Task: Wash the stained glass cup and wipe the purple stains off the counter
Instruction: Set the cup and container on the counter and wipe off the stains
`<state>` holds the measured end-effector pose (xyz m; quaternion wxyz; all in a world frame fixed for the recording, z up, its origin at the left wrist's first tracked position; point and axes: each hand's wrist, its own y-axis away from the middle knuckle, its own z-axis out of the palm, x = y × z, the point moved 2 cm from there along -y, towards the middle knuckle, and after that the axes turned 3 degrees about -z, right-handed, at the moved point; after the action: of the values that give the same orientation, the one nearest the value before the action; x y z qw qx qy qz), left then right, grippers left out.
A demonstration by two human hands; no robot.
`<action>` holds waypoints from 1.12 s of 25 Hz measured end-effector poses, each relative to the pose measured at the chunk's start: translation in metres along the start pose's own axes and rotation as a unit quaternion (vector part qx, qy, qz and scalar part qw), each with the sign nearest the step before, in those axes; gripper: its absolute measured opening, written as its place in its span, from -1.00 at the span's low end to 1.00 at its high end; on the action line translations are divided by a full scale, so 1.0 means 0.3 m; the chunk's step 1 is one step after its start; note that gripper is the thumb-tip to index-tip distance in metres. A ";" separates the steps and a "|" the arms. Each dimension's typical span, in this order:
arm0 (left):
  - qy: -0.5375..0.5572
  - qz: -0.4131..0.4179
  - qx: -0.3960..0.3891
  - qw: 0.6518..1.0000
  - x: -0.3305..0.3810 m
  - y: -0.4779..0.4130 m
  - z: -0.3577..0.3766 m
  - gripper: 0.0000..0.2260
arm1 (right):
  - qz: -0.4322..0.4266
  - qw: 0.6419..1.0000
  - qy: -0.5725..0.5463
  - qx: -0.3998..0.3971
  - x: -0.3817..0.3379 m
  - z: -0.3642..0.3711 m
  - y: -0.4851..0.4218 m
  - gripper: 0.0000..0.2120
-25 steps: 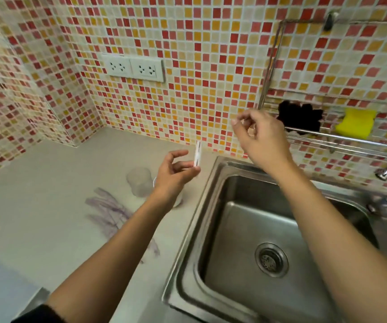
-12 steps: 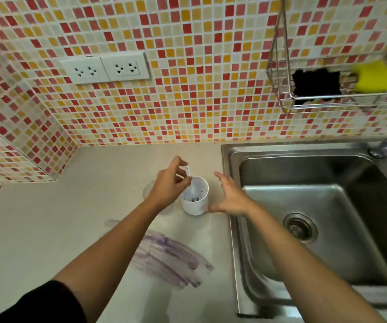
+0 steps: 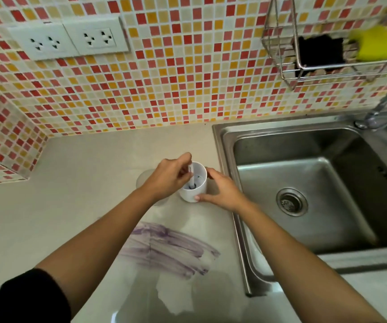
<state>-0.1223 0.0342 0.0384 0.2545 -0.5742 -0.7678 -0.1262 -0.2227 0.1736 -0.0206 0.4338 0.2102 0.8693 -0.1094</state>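
Nearest the camera, lying smeared across the pale counter point(image 3: 48, 220) — purple stains point(image 3: 171, 250), broad streaks fanning toward the sink edge, with a glossy patch of reflection just below them. Reaching forward over the streaks from both sides: two bare forearms, the left one ending in a dark sleeve point(image 3: 22, 299) at the bottom corner.

Beyond the stains, standing upright near the sink rim — a small white cup point(image 3: 196, 183) with a dark purplish spot at its bottom. Wrapping loosely around the cup's right side and touching it with thumb and fingertips: the right hand point(image 3: 220, 192), steadying rather than lifting. Hovering over the cup's left rim: the left hand point(image 3: 168, 177), fingers pinched together on a thin white stick point(image 3: 190, 173) dipping down into the cup. Hands close together, meeting at the cup, each closed on its own thing.

Just behind the left hand and partly hidden by it, sitting on the counter: the glass cup point(image 3: 144, 177), clear and faint, untouched by either hand; staining too blurred to make out.

To the right, sunk into the counter: a steel sink point(image 3: 304, 206) with a round drain point(image 3: 291, 202), and a tap point(image 3: 383, 106) at its far corner. Farthest back, covering the wall in red, orange and cream mosaic tile: two white sockets point(image 3: 71, 38) at upper left, and a wire rack point(image 3: 304, 66) at upper right holding a black pad point(image 3: 319, 52) beside a yellow sponge point(image 3: 374, 44).
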 end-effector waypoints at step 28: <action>-0.124 0.025 -0.053 0.990 0.062 -0.001 -0.073 -0.78 | 0.038 0.999 -0.030 -0.023 0.036 0.008 -0.007 -0.26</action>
<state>-0.1211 0.0388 0.0667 0.1289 -0.6171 -0.7713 -0.0882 -0.2277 0.1736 -0.0307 0.4680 0.2302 0.8495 -0.0790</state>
